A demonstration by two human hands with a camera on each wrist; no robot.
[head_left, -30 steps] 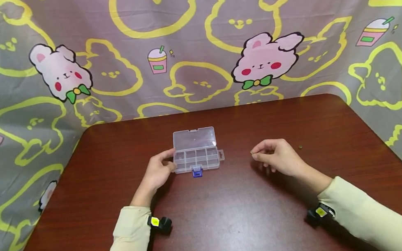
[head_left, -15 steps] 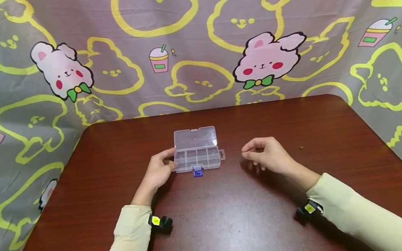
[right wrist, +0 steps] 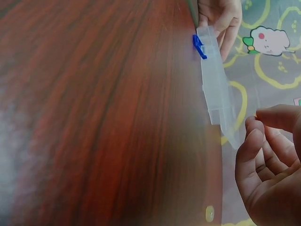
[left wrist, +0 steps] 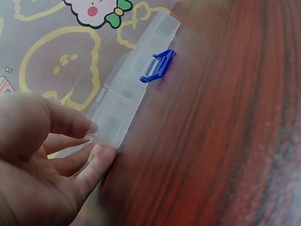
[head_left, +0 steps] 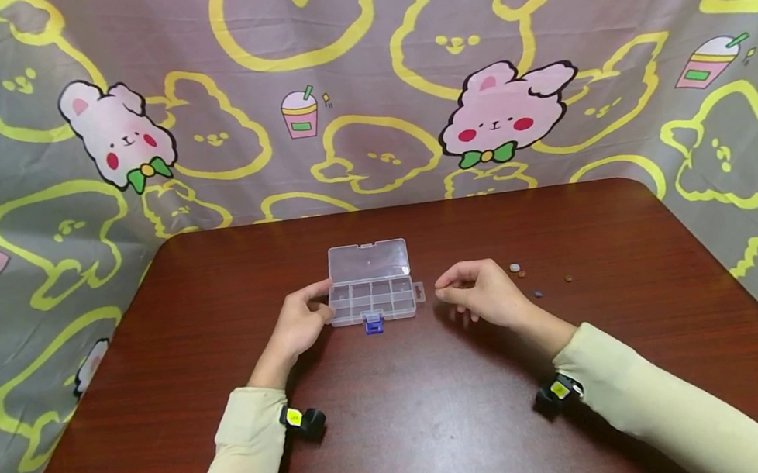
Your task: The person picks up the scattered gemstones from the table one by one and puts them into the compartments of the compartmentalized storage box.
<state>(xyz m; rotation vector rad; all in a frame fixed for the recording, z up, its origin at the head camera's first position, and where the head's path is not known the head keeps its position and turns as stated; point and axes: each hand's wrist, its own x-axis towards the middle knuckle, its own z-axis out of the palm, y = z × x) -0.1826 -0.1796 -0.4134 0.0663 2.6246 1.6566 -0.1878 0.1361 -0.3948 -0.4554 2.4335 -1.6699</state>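
Note:
A clear plastic compartment box (head_left: 372, 300) lies on the table with its lid raised at the back and a blue latch (head_left: 374, 326) at its front. Fingers and thumb of my left hand (head_left: 297, 322) grip the box's left end. In the left wrist view the thumb presses the box's end wall (left wrist: 110, 127). Just right of the box's hanging tab, my right hand (head_left: 480, 295) has thumb and forefinger together. A tiny yellowish piece (right wrist: 256, 114) shows between those fingertips in the right wrist view, mostly hidden; its kind cannot be made out.
Small pebble-like pieces lie right of my right hand: a whitish one (head_left: 514, 268), a brown one (head_left: 522, 275), a blue one (head_left: 538, 294) and a dark greenish one (head_left: 568, 278). A patterned cloth (head_left: 361, 82) hangs behind the brown wooden table (head_left: 402, 437).
My right hand has moved left toward the box, still pinching, and uncovers the white, brown and blue pieces behind it. The left hand and the box have stayed in place.

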